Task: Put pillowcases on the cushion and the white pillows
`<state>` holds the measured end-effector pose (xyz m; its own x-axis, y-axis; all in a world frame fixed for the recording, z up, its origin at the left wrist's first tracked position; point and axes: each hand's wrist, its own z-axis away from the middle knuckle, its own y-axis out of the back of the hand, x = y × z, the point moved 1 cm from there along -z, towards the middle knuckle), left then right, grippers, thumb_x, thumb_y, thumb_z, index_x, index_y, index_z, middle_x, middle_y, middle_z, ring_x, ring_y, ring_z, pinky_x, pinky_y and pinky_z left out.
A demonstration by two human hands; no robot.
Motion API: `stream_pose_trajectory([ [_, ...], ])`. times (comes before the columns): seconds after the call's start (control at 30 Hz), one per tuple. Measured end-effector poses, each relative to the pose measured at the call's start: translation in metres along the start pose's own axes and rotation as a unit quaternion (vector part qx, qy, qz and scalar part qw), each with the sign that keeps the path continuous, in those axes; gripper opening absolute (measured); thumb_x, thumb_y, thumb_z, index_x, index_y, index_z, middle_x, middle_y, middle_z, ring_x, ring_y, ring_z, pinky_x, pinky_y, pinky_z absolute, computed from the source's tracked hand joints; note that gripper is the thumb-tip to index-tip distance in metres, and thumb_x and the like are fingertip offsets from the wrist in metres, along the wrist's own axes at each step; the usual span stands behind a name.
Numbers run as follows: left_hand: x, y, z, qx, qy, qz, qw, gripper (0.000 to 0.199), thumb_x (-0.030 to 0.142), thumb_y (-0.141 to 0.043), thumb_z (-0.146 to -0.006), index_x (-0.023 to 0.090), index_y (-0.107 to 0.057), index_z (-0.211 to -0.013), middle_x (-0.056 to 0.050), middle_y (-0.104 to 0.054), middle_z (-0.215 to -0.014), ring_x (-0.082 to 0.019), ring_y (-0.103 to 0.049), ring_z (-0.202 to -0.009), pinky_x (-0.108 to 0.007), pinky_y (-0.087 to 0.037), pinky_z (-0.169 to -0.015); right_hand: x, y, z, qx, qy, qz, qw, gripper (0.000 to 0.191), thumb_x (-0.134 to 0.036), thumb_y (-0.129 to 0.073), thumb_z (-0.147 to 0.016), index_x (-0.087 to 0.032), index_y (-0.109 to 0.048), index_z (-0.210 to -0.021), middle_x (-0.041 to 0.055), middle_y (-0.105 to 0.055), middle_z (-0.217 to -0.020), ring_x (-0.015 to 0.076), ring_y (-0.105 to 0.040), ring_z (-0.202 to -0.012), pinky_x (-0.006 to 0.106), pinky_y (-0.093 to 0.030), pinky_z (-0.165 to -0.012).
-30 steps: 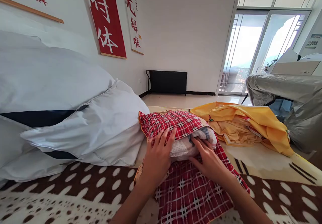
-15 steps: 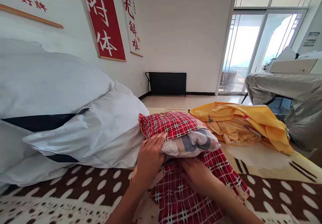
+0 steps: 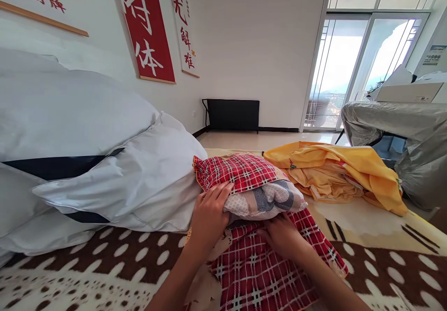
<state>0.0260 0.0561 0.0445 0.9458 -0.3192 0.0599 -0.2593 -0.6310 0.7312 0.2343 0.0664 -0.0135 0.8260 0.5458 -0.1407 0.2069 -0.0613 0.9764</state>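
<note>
A red plaid cover point(image 3: 251, 278) lies on the patterned blanket, and its upper part is drawn over the far side of a patchwork pillow point(image 3: 244, 205). The pillow's near end sticks out of the cover. My left hand point(image 3: 211, 213) is closed on the left edge of the pillow and cover, its fingers on top and its thumb below. Under the pillow's near edge, my right hand point(image 3: 282, 236) rests on the lower plaid layer; its fingertips are partly hidden beneath the pillow.
White stuffed bags point(image 3: 139, 180) are piled at the left. A yellow cloth point(image 3: 363, 166) lies crumpled at the right on the blanket point(image 3: 394, 264). Beyond it stands furniture under silver plastic point(image 3: 412, 115). A black panel point(image 3: 232, 114) leans by the back wall.
My right hand has moved a little to the right along the underside of the pillow. My left hand keeps its hold at the left edge.
</note>
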Motion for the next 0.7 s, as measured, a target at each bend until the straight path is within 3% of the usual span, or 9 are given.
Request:
stream_pose_trajectory([
  [0.27, 0.000, 0.003, -0.001, -0.010, 0.010, 0.007, 1.000, 0.061, 0.003, -0.042, -0.069, 0.019, -0.056, -0.125, -0.006, -0.059, -0.129, -0.024, -0.052, -0.120, -0.039, -0.040, -0.094, -0.005, 0.032, 0.019, 0.008, 0.036, 0.021, 0.999, 0.022, -0.010, -0.045, -0.088, -0.012, -0.065, -0.095, 0.0155, -0.063, -0.107, 0.0306, -0.055, -0.107, 0.045, -0.038, -0.095],
  [0.43, 0.002, 0.006, -0.001, -0.062, 0.016, 0.004, 0.998, 0.063, 0.002, -0.041, -0.070, 0.020, -0.053, -0.129, -0.006, -0.055, -0.134, -0.024, -0.048, -0.124, -0.040, -0.039, -0.096, -0.008, 0.062, 0.034, 0.056, 0.026, 0.000, 0.998, 0.016, -0.010, -0.042, -0.089, -0.016, -0.055, -0.083, 0.0073, -0.060, -0.090, 0.0227, -0.054, -0.082, 0.037, -0.042, -0.074],
  [0.6, 0.014, 0.014, 0.004, -0.182, 0.017, 0.004, 0.983, 0.064, 0.007, -0.046, -0.074, 0.017, -0.045, -0.138, -0.010, -0.046, -0.143, -0.028, -0.042, -0.131, -0.049, -0.035, -0.104, -0.006, 0.068, 0.032, 0.104, 0.012, -0.027, 0.994, 0.013, -0.012, -0.045, -0.089, -0.017, -0.049, -0.078, 0.0051, -0.056, -0.087, 0.0205, -0.050, -0.079, 0.036, -0.040, -0.072],
  [0.7, 0.033, 0.025, 0.012, -0.157, -0.021, 0.025, 0.987, 0.061, 0.012, -0.055, -0.076, 0.018, -0.047, -0.136, -0.013, -0.044, -0.144, -0.032, -0.042, -0.130, -0.054, -0.038, -0.103, -0.002, 0.065, 0.027, 0.128, 0.014, -0.057, 0.990, 0.012, -0.010, -0.046, -0.087, -0.018, -0.049, -0.079, 0.0057, -0.056, -0.090, 0.0208, -0.050, -0.083, 0.037, -0.040, -0.075],
])
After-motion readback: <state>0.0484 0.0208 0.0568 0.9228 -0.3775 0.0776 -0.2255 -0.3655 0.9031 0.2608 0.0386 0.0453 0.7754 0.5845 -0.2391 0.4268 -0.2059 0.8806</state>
